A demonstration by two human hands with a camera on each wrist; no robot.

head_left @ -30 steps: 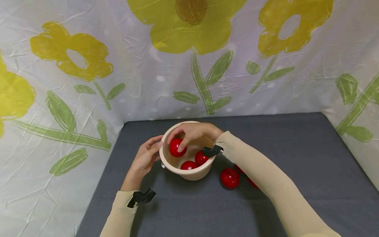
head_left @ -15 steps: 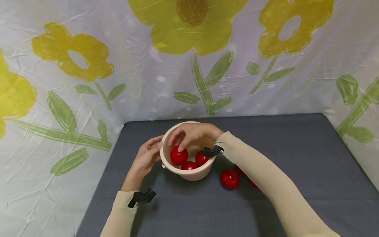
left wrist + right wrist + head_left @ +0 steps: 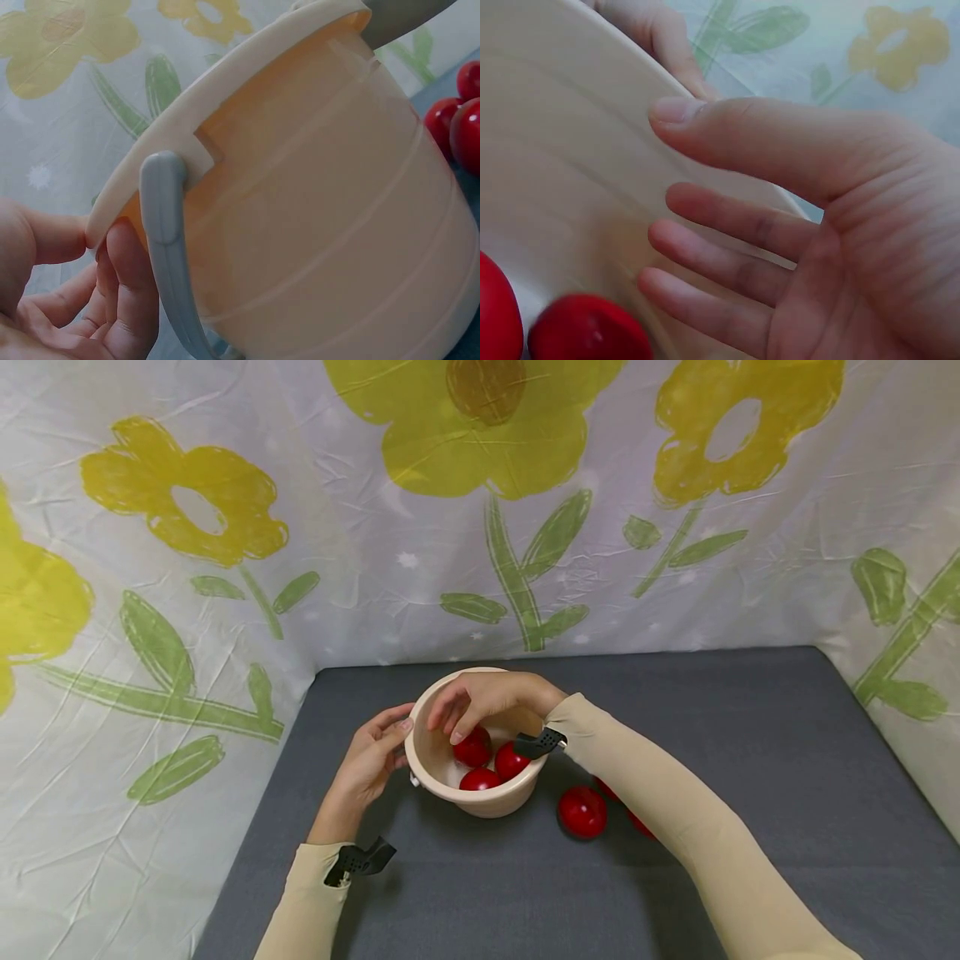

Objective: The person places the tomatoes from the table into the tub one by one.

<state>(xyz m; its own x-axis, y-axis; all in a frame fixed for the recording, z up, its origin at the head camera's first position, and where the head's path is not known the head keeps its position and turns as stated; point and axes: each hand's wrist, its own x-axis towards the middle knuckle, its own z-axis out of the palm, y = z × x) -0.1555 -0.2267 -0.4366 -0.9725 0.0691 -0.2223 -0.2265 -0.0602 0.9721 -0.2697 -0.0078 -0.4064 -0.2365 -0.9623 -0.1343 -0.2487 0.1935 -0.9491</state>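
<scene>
Red balls (image 3: 473,747) in a cream bucket (image 3: 435,768) on the grey bench (image 3: 712,743).
The bucket's rim is pinched by the left hand (image 3: 367,762); the right hand (image 3: 487,697) is held above the balls, fingers (image 3: 727,217) loosely spread, gripping nothing.

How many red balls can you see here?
5, maybe more hidden: three inside the cream bucket, at and; one on the grey table at; one partly behind the right sleeve.
</scene>
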